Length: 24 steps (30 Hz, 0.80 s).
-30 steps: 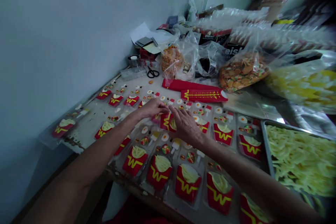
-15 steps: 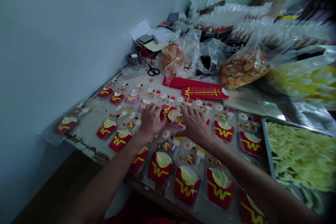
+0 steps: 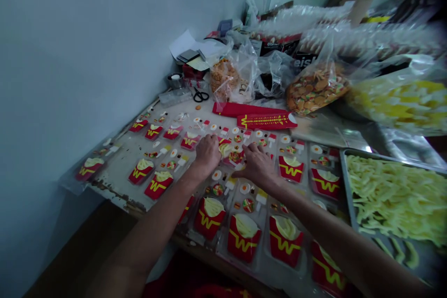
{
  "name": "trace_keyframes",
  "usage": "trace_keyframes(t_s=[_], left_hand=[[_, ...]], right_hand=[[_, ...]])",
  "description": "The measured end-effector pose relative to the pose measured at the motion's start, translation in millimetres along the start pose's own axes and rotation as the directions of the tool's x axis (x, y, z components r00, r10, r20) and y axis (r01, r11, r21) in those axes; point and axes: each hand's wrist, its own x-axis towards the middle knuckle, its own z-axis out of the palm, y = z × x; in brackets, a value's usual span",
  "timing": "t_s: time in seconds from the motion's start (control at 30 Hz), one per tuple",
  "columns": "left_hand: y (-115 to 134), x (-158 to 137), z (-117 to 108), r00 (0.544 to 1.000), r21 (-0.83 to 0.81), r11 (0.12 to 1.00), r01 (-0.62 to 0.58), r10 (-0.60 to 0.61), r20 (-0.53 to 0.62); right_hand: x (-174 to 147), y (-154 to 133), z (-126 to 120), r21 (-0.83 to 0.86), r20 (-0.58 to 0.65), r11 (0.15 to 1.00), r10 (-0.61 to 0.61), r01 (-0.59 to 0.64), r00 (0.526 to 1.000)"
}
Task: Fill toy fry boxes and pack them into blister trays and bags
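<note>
A clear blister pack [image 3: 232,157] with a red fries carton and small toy food pieces is between my two hands, over the rows of similar packs. My left hand [image 3: 208,152] is closed at the pack's left edge, fingers curled. At its right side is my right hand [image 3: 259,162], with thumb and fingers apart; whether its fingertips touch the plastic is unclear. Other packs with red cartons marked by a yellow zigzag, such as the near pack [image 3: 244,237], lie around and below my hands.
A metal tray [image 3: 345,181] of pale toy fries stands at right. Behind the packs lie a stack of red cartons [image 3: 267,121] and black scissors [image 3: 200,96]. Bags of orange pieces [image 3: 223,79], brown pieces [image 3: 316,89] and yellow-white pieces [image 3: 405,102] line the back. A wall borders the left.
The pack between my hands has turned, so its small toy pieces now show beside the fries. My right hand's fingers have spread apart. The whole view has shifted slightly.
</note>
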Motion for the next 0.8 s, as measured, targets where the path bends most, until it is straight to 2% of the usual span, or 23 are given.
trace_keyframes(t_s=[0.2, 0.27, 0.43, 0.6, 0.8], left_hand=[[16, 7, -6, 0.975, -0.006, 0.977, 0.213, -0.212, 0.062], [17, 9, -5, 0.967, -0.003, 0.969, 0.249, -0.248, 0.06], [6, 13, -12, 0.994, 0.01, 0.995, 0.099, -0.099, 0.044], [-7, 18, -25, 0.994, 0.015, 0.995, 0.096, -0.096, 0.051], [1, 23, -26, 0.999, 0.033, 0.999, 0.002, -0.003, 0.035]], right_hand=[[-3, -8, -6, -0.035, 0.014, 0.999, 0.032, -0.032, 0.999], [-4, -8, -5, -0.024, 0.009, 0.999, 0.029, -0.029, 1.0], [-6, -5, -3, 0.013, -0.023, 0.999, 0.037, -0.037, 0.999], [-5, -3, -4, 0.06, -0.037, 0.997, 0.043, -0.04, 0.998], [-6, -4, -7, 0.006, -0.09, 0.999, 0.034, -0.034, 0.995]])
